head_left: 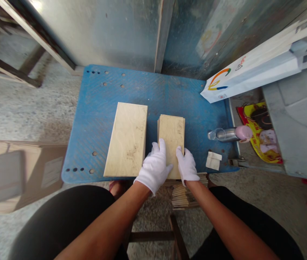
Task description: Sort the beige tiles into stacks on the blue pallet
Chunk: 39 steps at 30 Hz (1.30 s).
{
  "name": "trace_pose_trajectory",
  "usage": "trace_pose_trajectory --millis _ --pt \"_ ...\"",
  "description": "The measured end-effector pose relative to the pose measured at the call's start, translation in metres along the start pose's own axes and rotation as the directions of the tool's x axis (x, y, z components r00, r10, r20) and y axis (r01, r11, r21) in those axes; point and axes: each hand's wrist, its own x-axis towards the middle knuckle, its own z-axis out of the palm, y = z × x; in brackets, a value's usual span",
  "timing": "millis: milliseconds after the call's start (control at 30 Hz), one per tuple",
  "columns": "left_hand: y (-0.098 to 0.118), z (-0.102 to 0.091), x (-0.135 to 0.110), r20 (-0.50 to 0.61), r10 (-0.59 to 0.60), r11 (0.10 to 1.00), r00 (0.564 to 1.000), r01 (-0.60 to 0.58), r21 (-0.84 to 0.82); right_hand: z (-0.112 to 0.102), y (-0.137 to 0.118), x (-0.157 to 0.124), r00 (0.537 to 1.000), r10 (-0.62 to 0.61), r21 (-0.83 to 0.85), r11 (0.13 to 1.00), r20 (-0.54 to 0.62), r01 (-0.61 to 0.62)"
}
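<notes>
Both hands wear white gloves. My left hand (155,166) and my right hand (187,166) rest side by side on the near end of a small stack of pale wooden boards (172,133), fingers curled over its top and edges. The stack lies on a blue table (94,108). A wider pale board stack (128,139) lies just left of it, untouched. Below the table's near edge, between my knees, sits a pile of thin wooden pieces (184,195).
A metal bottle with a pink cap (230,134) lies on the table's right side, near a small white paper scrap (213,160). A white paper bag (253,68) leans at the back right. A cardboard box (18,173) stands on the floor at left.
</notes>
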Motion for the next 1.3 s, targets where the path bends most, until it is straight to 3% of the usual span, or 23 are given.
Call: trace_pose_trajectory --millis 600,1033,1300 --pt "0.008 0.006 0.005 -0.033 0.002 0.995 0.999 0.002 0.104 -0.006 -0.017 -0.006 0.996 0.09 -0.116 0.989 0.005 -0.088" --pt "0.012 -0.008 -0.007 0.055 0.005 0.982 0.998 -0.015 0.188 -0.018 -0.016 -0.008 0.986 0.12 -0.1 0.989 0.12 -0.108" --pt "0.012 -0.01 -0.008 0.069 0.007 0.98 0.998 -0.02 0.198 -0.016 -0.012 -0.01 0.996 0.085 -0.06 0.995 0.02 -0.084"
